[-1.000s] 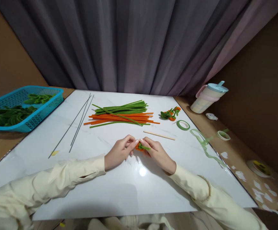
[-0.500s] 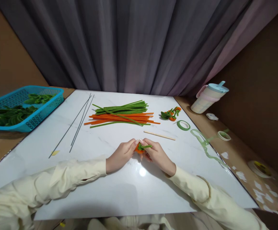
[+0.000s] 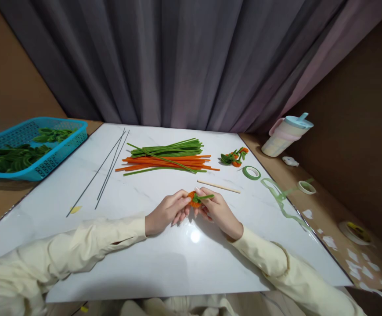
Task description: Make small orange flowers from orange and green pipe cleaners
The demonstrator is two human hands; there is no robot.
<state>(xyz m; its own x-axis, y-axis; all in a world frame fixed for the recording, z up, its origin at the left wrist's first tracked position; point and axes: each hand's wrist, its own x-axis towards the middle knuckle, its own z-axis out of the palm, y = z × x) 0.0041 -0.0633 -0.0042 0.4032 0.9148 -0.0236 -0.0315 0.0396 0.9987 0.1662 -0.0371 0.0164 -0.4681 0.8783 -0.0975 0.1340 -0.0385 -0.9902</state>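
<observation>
Between my two hands is a small orange pipe-cleaner persimmon [image 3: 194, 200] with a green top and a green stem pointing right. My left hand [image 3: 169, 210] pinches its left side with thumb and fingers. On the other side my right hand [image 3: 220, 210] grips it near the green stem, fingers curled beneath. Just beyond the hands lies a thin wooden stick [image 3: 218, 186]. Farther back are a bundle of orange pipe cleaners [image 3: 164, 163] and a bundle of green pipe cleaners [image 3: 167, 149].
A blue basket [image 3: 39, 169] with green leaf pieces stands left, near dark wires [image 3: 102, 180]. At right are finished orange-and-green pieces [image 3: 235, 156], a green tape roll [image 3: 251, 173], a loose green strip [image 3: 281, 199], a tumbler [image 3: 285, 138] and paper scraps [image 3: 329, 242].
The orange piece has shifted slightly right and turned, so more of its orange side shows. My left fingers have loosened and spread a little beneath it.
</observation>
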